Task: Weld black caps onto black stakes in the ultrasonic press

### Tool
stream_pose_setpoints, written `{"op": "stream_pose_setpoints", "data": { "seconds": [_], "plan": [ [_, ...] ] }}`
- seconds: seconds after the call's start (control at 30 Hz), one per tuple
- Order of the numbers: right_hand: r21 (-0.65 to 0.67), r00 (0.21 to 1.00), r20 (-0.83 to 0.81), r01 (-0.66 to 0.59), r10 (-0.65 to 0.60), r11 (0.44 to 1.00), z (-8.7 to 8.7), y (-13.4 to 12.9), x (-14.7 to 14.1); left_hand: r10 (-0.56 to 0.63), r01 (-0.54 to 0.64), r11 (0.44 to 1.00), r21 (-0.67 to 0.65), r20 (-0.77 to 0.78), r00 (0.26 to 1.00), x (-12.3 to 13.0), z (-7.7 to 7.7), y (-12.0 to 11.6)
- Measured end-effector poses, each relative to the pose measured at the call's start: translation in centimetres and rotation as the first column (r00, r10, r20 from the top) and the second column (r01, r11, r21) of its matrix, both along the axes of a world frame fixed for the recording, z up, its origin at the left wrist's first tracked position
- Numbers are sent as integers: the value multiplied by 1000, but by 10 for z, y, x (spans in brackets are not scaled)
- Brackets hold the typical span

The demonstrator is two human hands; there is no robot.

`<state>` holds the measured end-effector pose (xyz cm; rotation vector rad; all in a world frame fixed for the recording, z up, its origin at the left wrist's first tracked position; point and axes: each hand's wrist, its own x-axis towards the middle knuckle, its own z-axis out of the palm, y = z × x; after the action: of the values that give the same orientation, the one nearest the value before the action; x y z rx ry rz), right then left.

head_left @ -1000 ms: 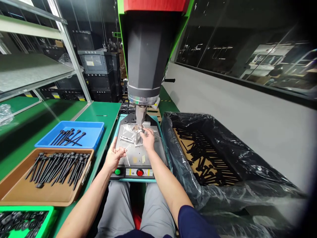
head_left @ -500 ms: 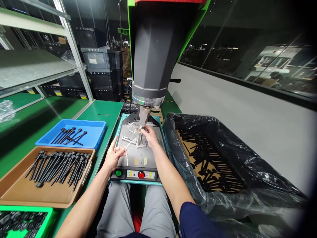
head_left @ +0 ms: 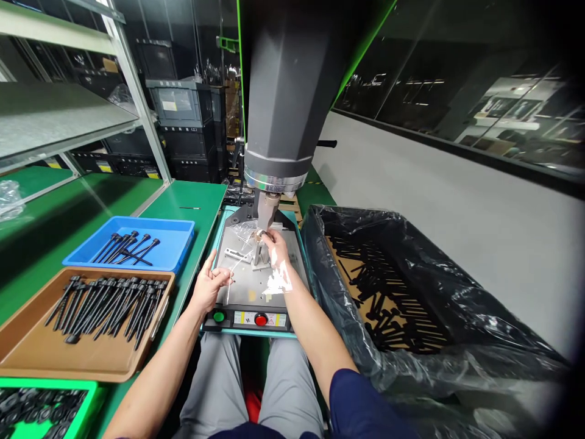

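Note:
My right hand [head_left: 277, 249] reaches to the upright metal fixture [head_left: 260, 251], just below the press's tapered metal tool [head_left: 267, 210]. Its fingers are closed around a small part at the fixture's top, mostly hidden by them. A bright white patch covers part of the right wrist; I cannot tell what it is. To the left of the fixture, my left hand [head_left: 211, 286] hovers over the near left of the metal base plate [head_left: 242, 296], thumb and a finger together at a thin whitish strand [head_left: 241, 261]. Whether they grip it is unclear.
A blue tray [head_left: 183, 256] and a brown tray [head_left: 86, 363] hold black long-stemmed parts at left; a green bin [head_left: 94, 396] holds black pieces. A film-lined box [head_left: 475, 305] with black parts stands right. Green and red buttons [head_left: 261, 319] line the base's front.
The view has tilted slightly down. Both hands stay nearly in place, the right one shifting slightly at the fixture. A white patch has appeared over the right wrist.

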<state>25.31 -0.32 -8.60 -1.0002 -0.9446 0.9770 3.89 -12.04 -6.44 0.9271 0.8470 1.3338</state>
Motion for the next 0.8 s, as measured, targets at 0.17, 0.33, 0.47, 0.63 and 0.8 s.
{"op": "stream_pose_setpoints", "data": {
  "seconds": [0.17,0.33,0.47,0.63,0.8],
  "plan": [
    [-57,976,-208,-69,56,996,-19,-21,10,7,-8,1000,-20,-17,1000,0,-6,1],
    [-114,929,-368,-93,45,989,-26,-35,34,-4,4,1000,-16,-35,999,2,-10,5],
    [-106,864,-496,-157,84,982,-10,-27,52,-21,19,1000,-21,-81,996,3,-11,11],
    [-148,831,-528,-294,176,944,15,-8,65,-45,45,999,-2,-125,991,5,-9,18],
    [-204,909,-385,-252,159,946,17,4,73,-71,77,997,22,-184,980,6,-11,21]
  ]
}}
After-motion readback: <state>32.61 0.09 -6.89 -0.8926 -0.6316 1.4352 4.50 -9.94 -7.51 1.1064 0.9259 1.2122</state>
